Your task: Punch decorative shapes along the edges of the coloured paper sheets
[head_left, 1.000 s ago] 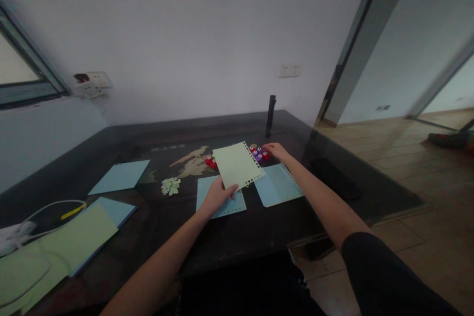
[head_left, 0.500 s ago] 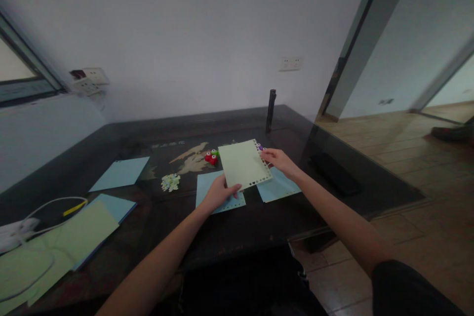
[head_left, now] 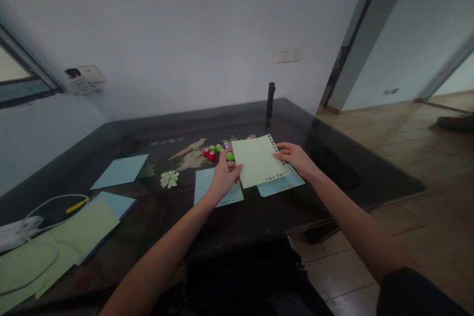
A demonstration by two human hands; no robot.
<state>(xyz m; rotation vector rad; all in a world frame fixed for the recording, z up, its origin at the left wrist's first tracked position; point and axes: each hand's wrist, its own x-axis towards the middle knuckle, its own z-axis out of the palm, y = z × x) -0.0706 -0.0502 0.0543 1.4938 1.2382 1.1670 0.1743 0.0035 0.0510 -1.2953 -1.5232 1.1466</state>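
Note:
A pale yellow-green sheet of paper (head_left: 257, 160), with small holes punched along its right and near edges, is held up over the table. My left hand (head_left: 224, 177) pinches its left edge, and my right hand (head_left: 295, 158) grips its right edge. Beneath my left hand lies a light blue punched sheet (head_left: 204, 185); another blue sheet (head_left: 283, 185) is partly covered by the held paper. Just behind sit several small red, green and purple gadgets with eye-like knobs (head_left: 210, 154). Left of them is a little heap of paper cutouts (head_left: 169, 178).
At the left are a blue sheet (head_left: 122, 172), a stack of yellow-green paper (head_left: 89, 224) over blue paper, and a white power strip (head_left: 18, 232) with cable. A black upright post (head_left: 270, 104) stands at the back. A dark flat object (head_left: 336, 170) lies to the right.
The yellow-green sheet has moved right with both hands, uncovering more of the coloured gadgets. My left hand has shifted up along its left edge.

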